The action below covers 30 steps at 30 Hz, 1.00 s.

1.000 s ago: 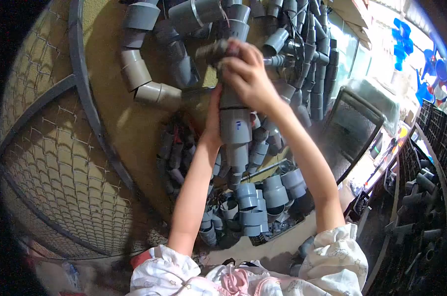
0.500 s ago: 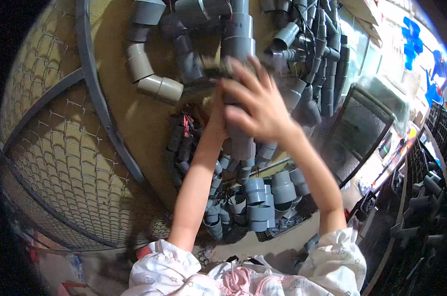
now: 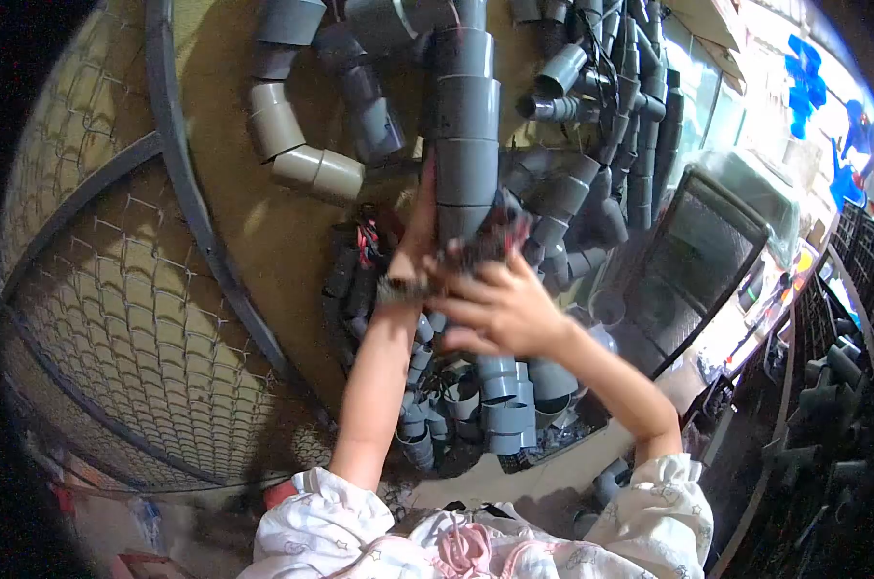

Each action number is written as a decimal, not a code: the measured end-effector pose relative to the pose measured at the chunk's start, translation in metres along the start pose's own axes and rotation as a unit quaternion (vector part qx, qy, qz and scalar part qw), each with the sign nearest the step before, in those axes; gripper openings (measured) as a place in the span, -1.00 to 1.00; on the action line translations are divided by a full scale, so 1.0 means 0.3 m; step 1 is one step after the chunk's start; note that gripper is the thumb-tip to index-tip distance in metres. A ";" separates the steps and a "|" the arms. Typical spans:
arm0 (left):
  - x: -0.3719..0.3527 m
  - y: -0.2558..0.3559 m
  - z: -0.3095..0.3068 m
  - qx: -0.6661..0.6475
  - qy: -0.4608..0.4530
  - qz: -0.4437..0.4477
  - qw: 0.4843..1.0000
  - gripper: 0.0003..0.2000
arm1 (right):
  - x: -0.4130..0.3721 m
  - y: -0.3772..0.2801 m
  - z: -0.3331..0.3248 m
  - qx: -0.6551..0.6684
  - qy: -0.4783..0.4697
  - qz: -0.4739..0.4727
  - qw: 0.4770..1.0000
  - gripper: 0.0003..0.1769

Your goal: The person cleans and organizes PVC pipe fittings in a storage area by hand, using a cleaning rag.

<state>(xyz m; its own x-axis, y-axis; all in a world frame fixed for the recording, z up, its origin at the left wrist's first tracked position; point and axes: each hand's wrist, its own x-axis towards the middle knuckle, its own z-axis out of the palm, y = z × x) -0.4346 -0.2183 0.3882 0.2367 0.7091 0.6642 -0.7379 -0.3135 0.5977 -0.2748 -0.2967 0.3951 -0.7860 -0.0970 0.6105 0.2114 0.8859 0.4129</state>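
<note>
A vertical string of grey plastic pipe fittings point(image 3: 468, 116) hangs in front of me. My left hand point(image 3: 419, 227) lies along its left side, the fingers mostly hidden behind the fittings. Across the lower part of the string, my right hand point(image 3: 505, 309) is closed on a dark rag with reddish patches point(image 3: 480, 249), blurred by motion. The rag lies against the front of the fittings and covers part of them. Below both hands hang more grey pipe fittings point(image 3: 509, 425) in a cluster.
Chain-link mesh point(image 3: 138, 318) in a metal frame stands at left. Beige elbow fittings point(image 3: 318, 174) hang against the brown wall. Several strings of grey fittings point(image 3: 640, 145) hang at upper right. A dark-framed panel point(image 3: 712, 251) leans at right, beside black racks point(image 3: 847, 261) holding fittings.
My right hand has moved down the string with the rag, uncovering the fittings above. My left hand stays beside the string, with its forearm nearly in place.
</note>
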 end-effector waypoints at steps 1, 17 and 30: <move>-0.017 -0.007 0.024 0.029 0.074 0.014 0.997 -0.55 | 0.042 0.046 -0.025 -0.028 0.016 0.000 0.999 -0.64; -0.069 0.047 0.058 0.093 0.120 -0.073 0.986 -0.60 | 0.112 -0.038 0.139 -0.109 0.173 0.130 0.970 -0.76; 0.053 0.014 -0.015 -0.128 0.060 -0.188 0.972 -0.28 | 0.347 0.274 -0.025 -0.136 0.223 0.188 0.947 -0.70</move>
<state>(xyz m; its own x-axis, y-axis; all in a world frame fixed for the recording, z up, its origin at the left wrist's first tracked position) -0.4368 -0.2055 0.3991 0.4560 0.8169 0.3532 -0.7499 0.1390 0.6468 -0.3350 -0.2374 0.4976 -0.3148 -0.0331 0.9486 0.6172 0.7521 0.2311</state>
